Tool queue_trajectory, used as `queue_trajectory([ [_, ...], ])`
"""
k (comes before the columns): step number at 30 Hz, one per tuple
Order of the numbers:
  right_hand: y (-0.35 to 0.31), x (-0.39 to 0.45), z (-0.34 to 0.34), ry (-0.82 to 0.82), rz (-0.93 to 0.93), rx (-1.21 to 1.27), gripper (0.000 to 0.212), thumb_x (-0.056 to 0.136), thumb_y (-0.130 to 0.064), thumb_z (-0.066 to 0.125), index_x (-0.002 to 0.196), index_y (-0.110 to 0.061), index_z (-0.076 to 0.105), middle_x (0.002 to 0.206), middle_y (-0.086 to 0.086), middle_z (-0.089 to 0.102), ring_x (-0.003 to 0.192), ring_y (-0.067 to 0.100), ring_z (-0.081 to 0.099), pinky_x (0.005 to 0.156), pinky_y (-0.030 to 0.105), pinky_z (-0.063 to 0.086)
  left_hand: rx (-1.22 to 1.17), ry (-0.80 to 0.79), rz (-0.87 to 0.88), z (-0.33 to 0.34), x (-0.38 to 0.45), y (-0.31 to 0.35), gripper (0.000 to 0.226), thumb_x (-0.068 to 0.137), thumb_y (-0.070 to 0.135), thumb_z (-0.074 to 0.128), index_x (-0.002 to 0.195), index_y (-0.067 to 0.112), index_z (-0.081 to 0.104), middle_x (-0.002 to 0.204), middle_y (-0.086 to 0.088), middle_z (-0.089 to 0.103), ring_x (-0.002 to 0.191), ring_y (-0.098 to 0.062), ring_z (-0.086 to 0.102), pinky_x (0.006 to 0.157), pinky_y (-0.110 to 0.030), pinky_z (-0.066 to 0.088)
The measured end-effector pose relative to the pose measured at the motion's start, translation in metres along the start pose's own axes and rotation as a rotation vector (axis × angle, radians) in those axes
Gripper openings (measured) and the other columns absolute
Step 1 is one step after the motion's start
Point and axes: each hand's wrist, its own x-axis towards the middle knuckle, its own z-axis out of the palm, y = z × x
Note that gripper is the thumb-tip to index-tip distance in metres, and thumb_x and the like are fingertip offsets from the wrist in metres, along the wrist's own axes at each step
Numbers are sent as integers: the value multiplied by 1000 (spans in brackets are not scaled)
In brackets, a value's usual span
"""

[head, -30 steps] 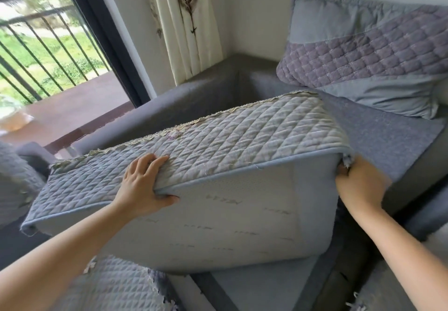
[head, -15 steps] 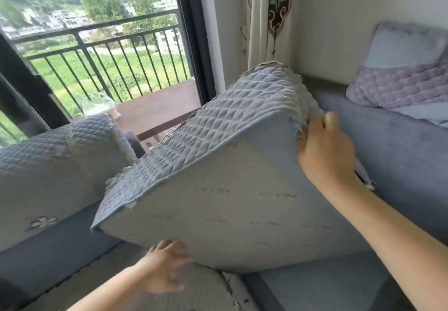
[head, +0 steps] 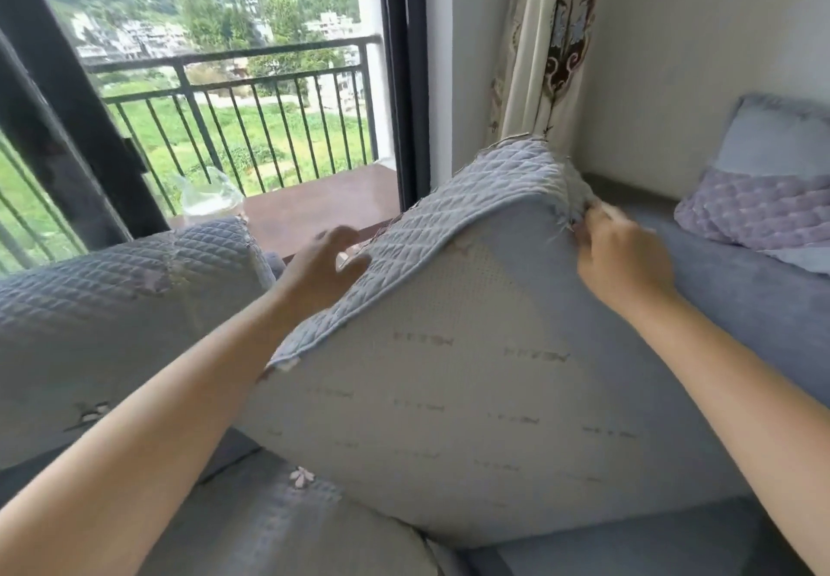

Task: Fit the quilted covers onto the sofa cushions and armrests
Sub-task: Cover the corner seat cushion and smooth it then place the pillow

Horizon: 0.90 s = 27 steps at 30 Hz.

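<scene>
Seat cushion point(head: 471, 373) tilted up at frame centre, quilted cover point(head: 453, 221) over its top face and upper corner at 12 o'clock. Right hand point(head: 622, 256) at 2 o'clock pinches the cover edge at that corner, fingers curled. Left hand point(head: 323, 265) at 10 o'clock, fingers spread, blurred; contact with the cover unclear. Cushion looks bulky, soft, probably light; cover limp, so best gripped at hems and corners. Count: one cushion in hand, one covered cushion point(head: 112, 306) at 9 o'clock, one pillow point(head: 763, 203) at 3 o'clock.
</scene>
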Motion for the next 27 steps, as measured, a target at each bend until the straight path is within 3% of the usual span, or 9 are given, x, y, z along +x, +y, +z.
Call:
queue_trajectory([
  [3, 15, 1, 2, 116, -187, 55, 30, 86, -15, 46, 83, 11, 61, 82, 27, 66, 54, 42, 62, 43, 34, 47, -125, 0, 107, -4, 56, 52, 21, 98, 28, 39, 107, 13, 50, 98, -8, 55, 88, -18, 53, 76, -25, 42],
  [5, 27, 3, 5, 129, -244, 71, 37, 86, -23, 40, 73, 5, 59, 72, 21, 66, 48, 36, 60, 40, 26, 44, -199, -84, 83, -1, 93, 89, 26, 98, 40, 33, 88, 20, 47, 83, 2, 49, 73, -11, 46, 66, -24, 40],
  [8, 43, 6, 10, 112, -253, 194, 38, 86, -28, 36, 67, -1, 53, 62, 13, 60, 47, 33, 57, 40, 30, 45, -340, -216, 88, 13, 136, 137, 31, 95, 48, 38, 78, 23, 47, 79, 7, 46, 70, -5, 41, 62, -18, 33],
  [10, 51, 9, 14, 122, -278, 255, 37, 88, -29, 37, 67, -4, 52, 59, 9, 58, 46, 31, 56, 40, 30, 43, -342, -310, 116, 28, 156, 159, 32, 93, 47, 44, 86, 18, 57, 85, 3, 54, 78, -11, 51, 70, -22, 43],
  [12, 60, 12, 18, 130, -327, 310, 40, 96, -36, 30, 72, -10, 48, 64, 6, 60, 52, 21, 54, 49, 26, 39, -276, -405, 98, 47, 170, 172, 35, 90, 49, 47, 101, 19, 62, 95, 3, 58, 89, -13, 56, 81, -25, 47],
  [17, 100, 15, 32, -2, -336, 495, 39, 94, -54, 27, 89, -19, 45, 119, 1, 60, 98, 10, 50, 85, 7, 33, -330, -387, 61, 74, 192, 173, 20, 87, 42, 55, 76, 25, 57, 80, 8, 57, 73, -5, 53, 60, -17, 40],
  [20, 133, 6, 52, -147, -135, 429, 80, 60, -78, 51, 124, -31, 38, 132, -11, 37, 121, 13, 38, 98, 19, 30, -320, -410, 72, 80, 195, 175, 19, 87, 42, 55, 81, 25, 58, 82, 9, 57, 75, -4, 54, 62, -17, 41],
  [22, 140, -2, 61, -358, 109, 542, 110, 39, -71, 56, 136, -37, 16, 140, -18, 23, 136, 11, 27, 106, 22, 22, -306, -405, 102, 81, 193, 176, 20, 88, 42, 53, 87, 24, 58, 83, 10, 56, 76, -5, 54, 61, -15, 41],
  [27, 135, -21, 75, -225, 40, 617, 111, 50, -70, 61, 141, -14, 33, 147, -2, 34, 136, 11, 33, 110, 35, 30, -358, -529, 151, 58, 177, 142, 19, 94, 32, 43, 95, 19, 57, 84, 8, 57, 74, -3, 54, 54, -2, 44],
])
